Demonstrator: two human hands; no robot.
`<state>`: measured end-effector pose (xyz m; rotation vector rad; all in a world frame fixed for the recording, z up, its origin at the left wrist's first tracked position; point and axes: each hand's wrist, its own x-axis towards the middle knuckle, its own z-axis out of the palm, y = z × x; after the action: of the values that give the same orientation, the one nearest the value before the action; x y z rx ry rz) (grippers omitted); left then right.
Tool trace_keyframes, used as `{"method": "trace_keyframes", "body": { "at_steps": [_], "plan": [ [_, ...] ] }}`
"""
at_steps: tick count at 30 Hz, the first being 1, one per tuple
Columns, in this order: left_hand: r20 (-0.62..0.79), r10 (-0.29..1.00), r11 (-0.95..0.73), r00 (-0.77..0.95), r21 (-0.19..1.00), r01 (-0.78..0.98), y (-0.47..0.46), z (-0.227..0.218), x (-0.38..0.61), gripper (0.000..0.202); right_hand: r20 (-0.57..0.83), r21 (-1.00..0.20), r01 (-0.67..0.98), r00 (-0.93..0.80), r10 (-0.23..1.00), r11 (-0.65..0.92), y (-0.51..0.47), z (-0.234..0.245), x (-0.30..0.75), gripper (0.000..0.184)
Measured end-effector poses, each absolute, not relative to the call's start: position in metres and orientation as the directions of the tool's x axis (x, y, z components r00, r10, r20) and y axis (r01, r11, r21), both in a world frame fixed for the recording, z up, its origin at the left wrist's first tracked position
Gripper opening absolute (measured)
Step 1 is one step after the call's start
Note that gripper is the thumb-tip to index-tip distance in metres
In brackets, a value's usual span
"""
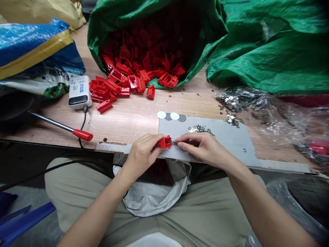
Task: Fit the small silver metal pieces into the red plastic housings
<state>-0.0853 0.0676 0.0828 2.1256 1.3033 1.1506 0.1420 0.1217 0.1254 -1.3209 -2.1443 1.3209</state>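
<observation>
Over the table's front edge, my left hand is closed around a small red plastic housing, its open end turned to the right. My right hand pinches a thin metal-tipped tool, with a bit of yellow showing under the fingers. The tip points at the housing's right end; whether it touches cannot be made out. Just behind my right hand, a pile of small shiny metal pieces lies on a grey sheet. Many more red housings spill from a green woven bag.
A white power bank with a black cable stands left, near a red-handled lever. Light and grey discs line the sheet's back edge. Clear plastic bags of metal pieces lie right. A white sack hangs open below my hands.
</observation>
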Motion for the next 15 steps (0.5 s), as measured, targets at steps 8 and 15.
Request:
{"method": "trace_keyframes", "body": {
  "at_steps": [8, 15],
  "plan": [
    [0.438, 0.867, -0.493, 0.238, 0.679, 0.544, 0.0678, 0.084, -0.0862, 0.023, -0.193, -0.823, 0.545, -0.534, 0.823, 0.161, 0.1213, 0.1249, 0.1415, 0.022],
    [0.443, 0.855, -0.513, 0.268, 0.655, 0.555, 0.0677, 0.0834, -0.0849, 0.022, -0.145, -0.777, 0.573, -0.566, 0.812, 0.261, 0.1202, 0.1283, 0.1407, 0.02]
  ]
}}
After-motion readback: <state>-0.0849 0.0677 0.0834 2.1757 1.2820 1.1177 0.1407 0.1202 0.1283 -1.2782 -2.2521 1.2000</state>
